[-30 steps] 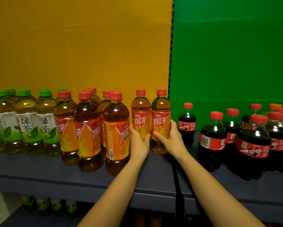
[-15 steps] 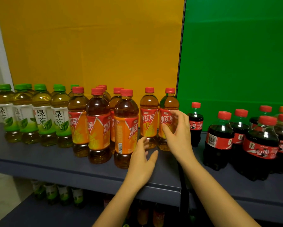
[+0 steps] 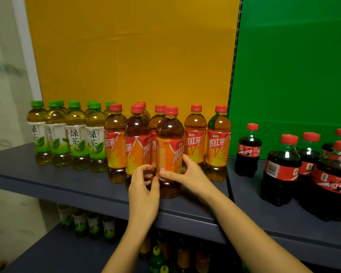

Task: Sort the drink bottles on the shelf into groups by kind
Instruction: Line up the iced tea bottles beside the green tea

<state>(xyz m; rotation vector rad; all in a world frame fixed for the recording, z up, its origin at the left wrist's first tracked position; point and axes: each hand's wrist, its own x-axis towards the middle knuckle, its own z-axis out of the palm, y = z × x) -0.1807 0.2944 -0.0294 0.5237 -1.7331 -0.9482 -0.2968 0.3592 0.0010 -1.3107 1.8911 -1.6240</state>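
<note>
Several green tea bottles [image 3: 75, 138] with green caps stand at the left of the grey shelf [image 3: 67, 186]. Red-capped iced tea bottles fill the middle, and cola bottles [image 3: 280, 170] stand at the right. My right hand [image 3: 189, 176] grips the front iced tea bottle [image 3: 169, 150] low down, thumb across its label. My left hand [image 3: 144, 186] curls its fingers round the base of the neighbouring iced tea bottle [image 3: 137, 146]. Two more iced tea bottles [image 3: 218, 146] stand free at the right of the group.
A yellow back panel [image 3: 134, 56] and a green one [image 3: 293, 66] meet at a dark upright [image 3: 234, 75]. A small cola bottle [image 3: 248, 152] stands just right of it. More bottles [image 3: 86, 223] sit on the lower shelf. A white wall is at the left.
Both hands let go of the two rightmost iced tea bottles and moved left and nearer, onto the two front iced tea bottles. My view shifted left.
</note>
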